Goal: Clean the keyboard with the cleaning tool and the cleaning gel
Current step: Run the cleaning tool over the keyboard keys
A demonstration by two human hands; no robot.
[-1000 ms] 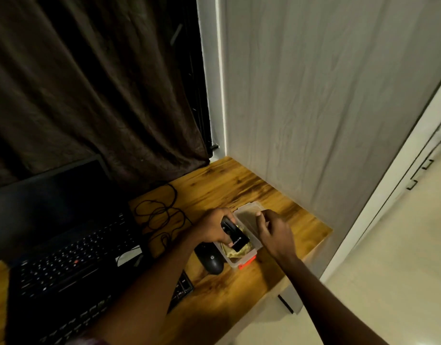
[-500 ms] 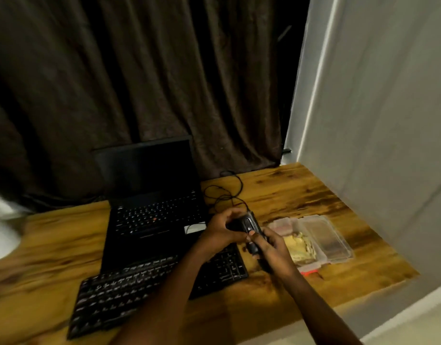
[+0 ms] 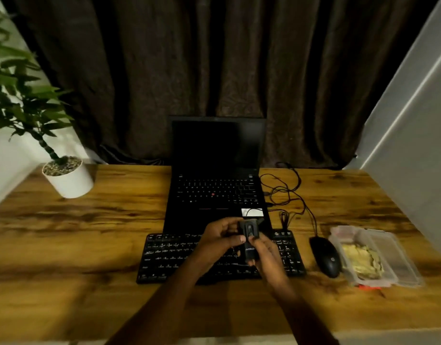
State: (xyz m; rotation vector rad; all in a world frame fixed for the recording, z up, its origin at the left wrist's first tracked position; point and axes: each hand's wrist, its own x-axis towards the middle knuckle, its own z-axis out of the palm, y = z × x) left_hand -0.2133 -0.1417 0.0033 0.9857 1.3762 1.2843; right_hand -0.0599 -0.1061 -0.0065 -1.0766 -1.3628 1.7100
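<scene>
cleaning tool (image 3: 249, 236) now above keyboard (image 3: 179, 255), not box (image 3: 395, 255); left hand (image 3: 220, 236), right hand (image 3: 268, 256) gripping

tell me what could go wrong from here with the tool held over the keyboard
1. The left hand and right hand both hold the cleaning tool above the keyboard. If the grip slips or a part pops loose, it could drop onto the keys.
2. The gel container lies open right beside the mouse, so a hasty reach might knock either one.
</scene>
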